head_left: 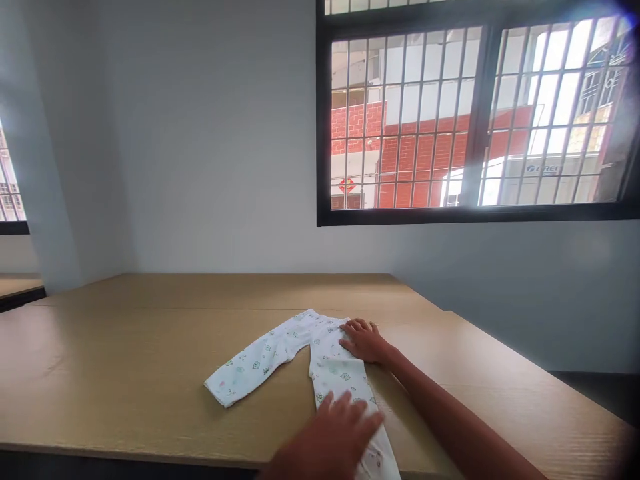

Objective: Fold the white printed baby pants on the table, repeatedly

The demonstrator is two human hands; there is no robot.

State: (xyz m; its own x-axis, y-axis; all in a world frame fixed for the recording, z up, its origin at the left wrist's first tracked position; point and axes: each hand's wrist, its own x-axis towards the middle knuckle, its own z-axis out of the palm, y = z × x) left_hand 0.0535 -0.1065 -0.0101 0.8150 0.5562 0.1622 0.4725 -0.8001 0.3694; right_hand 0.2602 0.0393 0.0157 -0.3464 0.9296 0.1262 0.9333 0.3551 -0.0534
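The small trousers (305, 363) are pressed flat on the desk (125, 373): right hand (365, 341) at the waistband, left hand (335, 433) on the near leg, fingers spread, gripping nothing.

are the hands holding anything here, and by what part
Nothing is gripped: the right hand lies flat near the baby pants' waist, the left hand flat on one leg.

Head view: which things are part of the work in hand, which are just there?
In the work:
- baby trousers, white with small prints, spread flat
- right hand, flat on the waist end
- left hand, flat on the nearer leg
- table, bearing the trousers

Just there:
- barred window
- second table, far left
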